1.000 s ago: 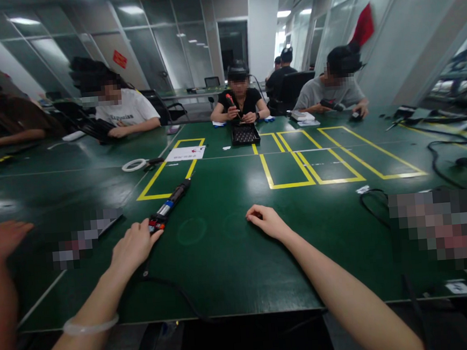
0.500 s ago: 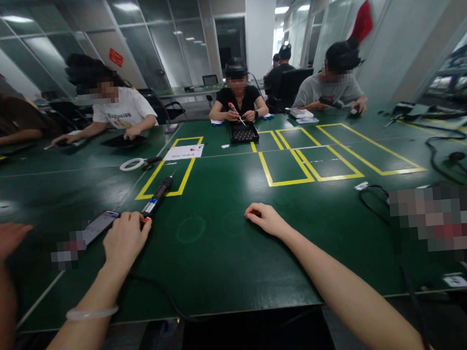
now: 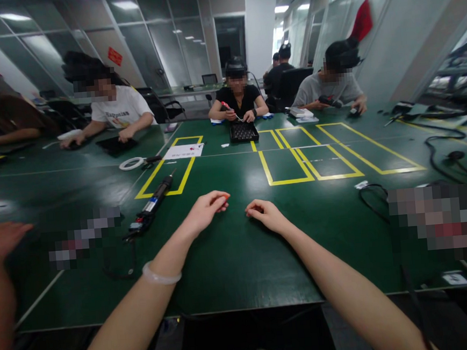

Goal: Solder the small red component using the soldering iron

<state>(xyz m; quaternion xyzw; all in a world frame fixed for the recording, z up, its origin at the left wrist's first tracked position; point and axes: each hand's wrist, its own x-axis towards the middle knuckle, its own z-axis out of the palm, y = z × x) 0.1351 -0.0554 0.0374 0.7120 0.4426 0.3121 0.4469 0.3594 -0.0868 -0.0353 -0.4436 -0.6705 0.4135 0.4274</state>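
My left hand [image 3: 209,210] is over the middle of the green table, thumb and fingers pinched on a small orange piece [image 3: 226,196]. Most of that piece is hidden by the fingers, so its kind does not show. Just to the right, my right hand [image 3: 264,213] rests on the table with its fingers curled in. What is inside those fingers, if anything, is hidden. The two hands are close but apart. Left of my left hand lies a dark pen-shaped electric screwdriver [image 3: 153,201], its bit pointing away from me and a cable at its near end.
Yellow tape outlines [image 3: 290,182] mark the table [image 3: 241,271]. A printed white sheet [image 3: 183,151] and a white cable coil [image 3: 131,164] lie at left. Across sits a person with a black tray [image 3: 244,132]. A neighbour's hand [image 3: 8,238] is at far left; black cables [image 3: 438,153] run at right.
My left hand has moved right, away from the end of the electric screwdriver, to beside my right hand, with the orange piece in its fingers. My right hand has stayed in place.
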